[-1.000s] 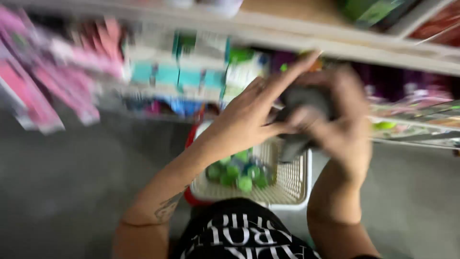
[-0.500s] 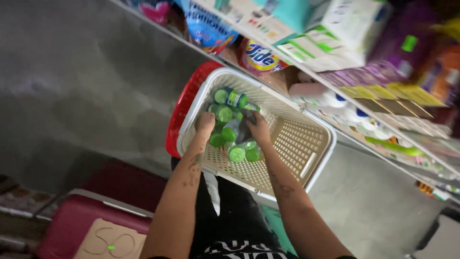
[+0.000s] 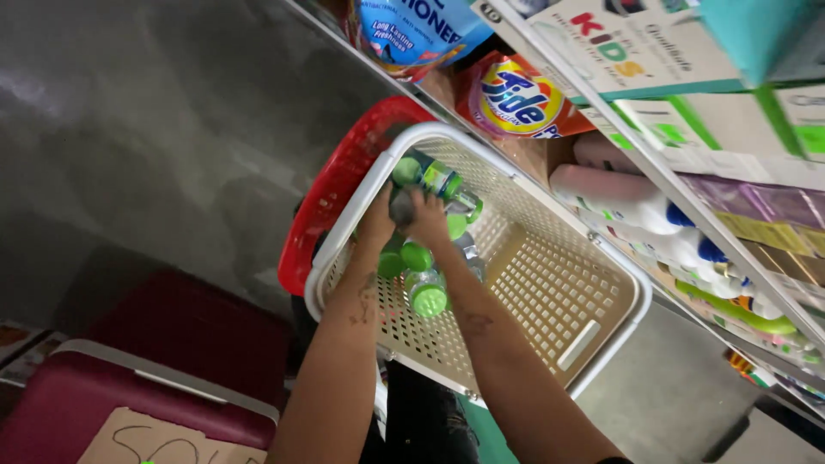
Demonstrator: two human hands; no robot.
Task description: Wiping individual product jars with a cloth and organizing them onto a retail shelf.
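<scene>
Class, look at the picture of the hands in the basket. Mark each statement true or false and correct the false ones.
1. Both hands, left hand and right hand, are inside the white basket. True.
2. The bottles have red caps. False: the caps are green.
3. A red basket sits beneath the white one. True.
4. The white basket is packed full. False: only its end by the hands holds bottles.

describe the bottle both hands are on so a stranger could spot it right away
Start at the white-rimmed beige basket below the shelf, then its corner beside the red basket. The left hand and right hand meet on a bottle lying on its side atop the green-capped cluster, unlike the bottles below showing caps upward.
</scene>
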